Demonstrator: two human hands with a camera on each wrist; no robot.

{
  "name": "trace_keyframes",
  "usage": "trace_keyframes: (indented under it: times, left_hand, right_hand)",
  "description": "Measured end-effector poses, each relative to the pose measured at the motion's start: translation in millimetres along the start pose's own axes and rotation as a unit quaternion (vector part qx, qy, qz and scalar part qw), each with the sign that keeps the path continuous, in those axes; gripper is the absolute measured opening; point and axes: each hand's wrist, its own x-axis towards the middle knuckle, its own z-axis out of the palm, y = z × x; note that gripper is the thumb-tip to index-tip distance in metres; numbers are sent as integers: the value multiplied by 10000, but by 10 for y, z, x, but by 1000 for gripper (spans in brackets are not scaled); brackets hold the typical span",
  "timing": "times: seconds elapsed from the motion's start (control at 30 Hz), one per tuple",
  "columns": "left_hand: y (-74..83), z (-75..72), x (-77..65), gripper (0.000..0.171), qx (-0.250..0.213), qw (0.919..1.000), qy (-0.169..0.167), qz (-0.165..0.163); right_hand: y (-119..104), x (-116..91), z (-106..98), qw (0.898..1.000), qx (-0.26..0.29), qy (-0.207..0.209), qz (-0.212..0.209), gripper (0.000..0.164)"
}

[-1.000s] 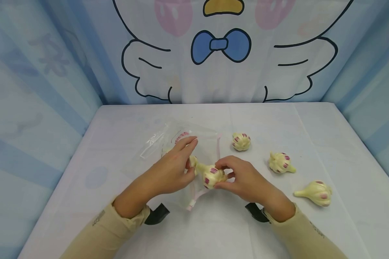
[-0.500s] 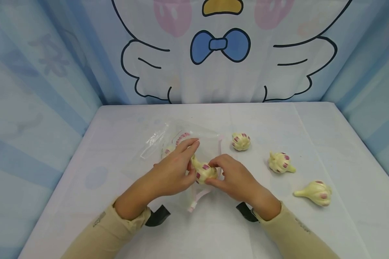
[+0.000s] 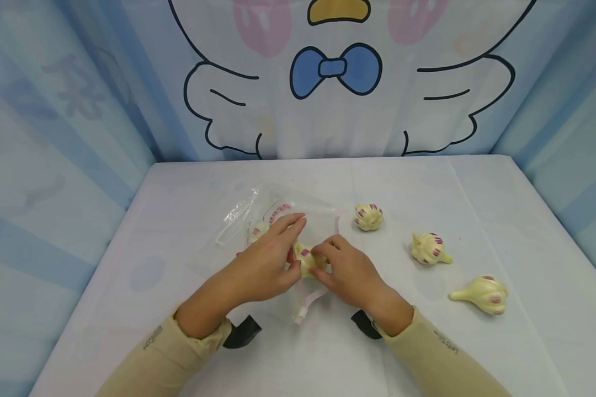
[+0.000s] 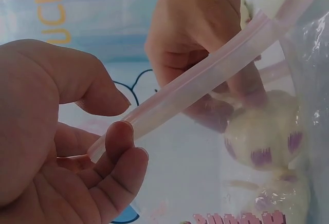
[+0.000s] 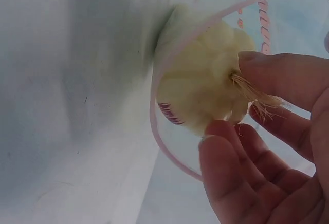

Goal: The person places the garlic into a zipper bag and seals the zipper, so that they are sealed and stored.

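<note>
My left hand (image 3: 265, 262) grips the pink zip edge of a clear plastic bag (image 3: 280, 198), with that strip (image 4: 198, 88) running between its fingers in the left wrist view. My right hand (image 3: 347, 270) pinches a cream garlic bulb (image 3: 305, 260) with purple marks by its root end. In the right wrist view the bag's pink rim curves around this bulb (image 5: 198, 75), and its dry roots (image 5: 257, 95) point back at the thumb. Inside the bag another garlic bulb (image 4: 280, 198) lies beside it, partly hidden by my left hand in the head view.
To the right of the bag, three more garlic bulbs lie apart on the white table: one at the back (image 3: 368, 216), one in the middle (image 3: 429, 248) and one nearer the front (image 3: 483, 295). A patterned curtain (image 3: 338, 121) stands behind the table, with blue curtains at both sides.
My right hand has moved left with the garlic bulb, from the bag's mouth to inside it. The left hand has stayed at the bag's edge.
</note>
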Motion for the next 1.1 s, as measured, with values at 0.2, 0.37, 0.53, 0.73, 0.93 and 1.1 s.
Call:
trace_keyframes:
  times: [0.2, 0.37, 0.53, 0.73, 0.93, 1.1]
  left_hand:
    - [9, 0, 1, 69, 49, 10000, -14, -30]
    - [8, 10, 3, 68, 3, 10000, -25, -5]
    - [13, 19, 2, 68, -90, 9999, -92, -63]
    - [24, 15, 2, 69, -168, 9996, -176, -152]
    - [19, 16, -2, 67, -163, 9996, -186, -134]
    - [9, 27, 2, 67, -180, 9997, -161, -75]
  right_hand:
    - [-3, -7, -2, 9991, 241, -330, 147, 33]
    - [-14, 10, -11, 9965, 641, -506, 163, 39]
    - [-31, 40, -4, 9901, 1065, -767, 506, 45]
    - [-34, 81, 21, 9763, 1553, -1136, 988, 51]
    - [-32, 133, 52, 9715, 1717, -1342, 932, 52]
    - [-46, 198, 94, 9667, 1878, -1461, 943, 61]
